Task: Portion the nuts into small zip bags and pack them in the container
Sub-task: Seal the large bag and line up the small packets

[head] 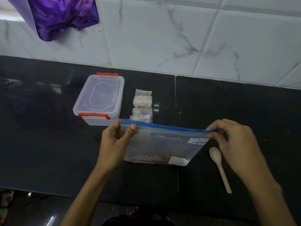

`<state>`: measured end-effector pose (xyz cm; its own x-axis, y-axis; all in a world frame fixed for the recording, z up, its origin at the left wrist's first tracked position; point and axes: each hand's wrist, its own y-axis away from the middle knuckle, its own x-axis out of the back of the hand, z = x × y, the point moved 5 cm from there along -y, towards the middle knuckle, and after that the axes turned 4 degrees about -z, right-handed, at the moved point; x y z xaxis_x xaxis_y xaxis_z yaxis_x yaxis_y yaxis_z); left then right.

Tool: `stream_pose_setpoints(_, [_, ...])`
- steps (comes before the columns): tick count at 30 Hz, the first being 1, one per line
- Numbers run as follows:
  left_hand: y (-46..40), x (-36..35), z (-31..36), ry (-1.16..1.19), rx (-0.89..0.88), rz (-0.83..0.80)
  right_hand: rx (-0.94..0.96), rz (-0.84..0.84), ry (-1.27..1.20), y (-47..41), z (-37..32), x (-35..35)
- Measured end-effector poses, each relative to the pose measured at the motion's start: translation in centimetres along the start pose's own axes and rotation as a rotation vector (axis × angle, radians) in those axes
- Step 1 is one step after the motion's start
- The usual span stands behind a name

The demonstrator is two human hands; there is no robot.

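Large zip bag (162, 144): you hold it upright on the dark tabletop (244, 108), left hand (114, 142) pinched on the left end of its blue zip strip, right hand (232, 141) pinched on the right end; a few nuts (146, 158) lie at its bottom. Small bags (143, 106), filled: in a row just behind it, beside the lidded container (99, 98). Spoon (219, 167): flat on the tabletop, under your right hand.
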<state>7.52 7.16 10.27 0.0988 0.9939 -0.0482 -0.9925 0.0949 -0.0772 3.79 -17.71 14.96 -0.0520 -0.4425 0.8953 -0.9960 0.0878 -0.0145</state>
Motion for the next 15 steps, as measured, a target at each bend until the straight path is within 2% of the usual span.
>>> stream_pose_setpoints(6, [-0.2,0.1,-1.1,0.0,0.018,-0.088,0.017,0.072,-0.079,-0.4,0.7,-1.0])
stream_pose_setpoints(8, [-0.3,0.7,-2.8,-0.011,0.086,-0.13,-0.003,0.051,-0.286,-0.2,1.7,-1.6])
stream_pose_setpoints(11, [0.1,1.7,-6.0,-0.088,0.221,-0.17,-0.189,-0.055,-0.685,0.6,4.1,-5.0])
stream_pose_setpoints(15, [0.5,1.4,-9.6,-0.188,0.248,-0.175,-0.316,-0.192,-0.768,1.2,5.6,-11.7])
